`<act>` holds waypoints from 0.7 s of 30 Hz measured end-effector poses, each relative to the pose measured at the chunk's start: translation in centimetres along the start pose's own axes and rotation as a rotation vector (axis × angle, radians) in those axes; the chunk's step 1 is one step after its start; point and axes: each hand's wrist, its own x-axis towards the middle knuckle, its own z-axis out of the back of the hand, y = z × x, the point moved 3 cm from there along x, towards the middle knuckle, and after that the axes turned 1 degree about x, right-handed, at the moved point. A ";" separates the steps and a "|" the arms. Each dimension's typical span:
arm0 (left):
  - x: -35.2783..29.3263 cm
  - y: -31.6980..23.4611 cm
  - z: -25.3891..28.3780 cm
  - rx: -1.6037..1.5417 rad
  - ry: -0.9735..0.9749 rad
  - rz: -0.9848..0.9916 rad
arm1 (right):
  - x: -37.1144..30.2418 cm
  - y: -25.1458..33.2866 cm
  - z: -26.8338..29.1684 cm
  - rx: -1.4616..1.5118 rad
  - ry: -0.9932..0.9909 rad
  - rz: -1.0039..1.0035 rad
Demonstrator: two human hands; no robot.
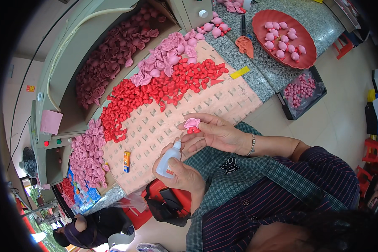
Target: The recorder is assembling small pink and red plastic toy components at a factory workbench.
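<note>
i'm at the gluing step: my left hand [178, 172] has its grip wrapped shut round a small white bottle [169, 161], nozzle up and tilted toward the piece in my other hand. my right hand [216, 134] has its grip pinched shut on a pink cap [192, 122] with a small red part [193, 130] just under it, held up over the near edge of the worktop [222, 105], in front of my chest. the nozzle tip sits close below the red part but i can't tell whether it touches

as i judge it, the piece is about to take a drop where pink meets red. the next move calls for a steady tip of the bottle, a light squeeze so only a little comes out, and my right fingers [206, 126] kept clear of the joint so they don't stick or smear it

beyond my hands the worktop carries a long heap of red parts [155, 90], light pink caps [168, 54] behind it, more pink ones [88, 155] on the left, and darker ones in a box [109, 59]. a red tray [308, 52] of finished pink pieces sits far right, well apart
</note>
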 end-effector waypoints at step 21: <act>-0.2 -0.5 -0.8 -0.107 0.053 0.050 | 0.1 -0.3 0.3 0.063 -0.003 0.014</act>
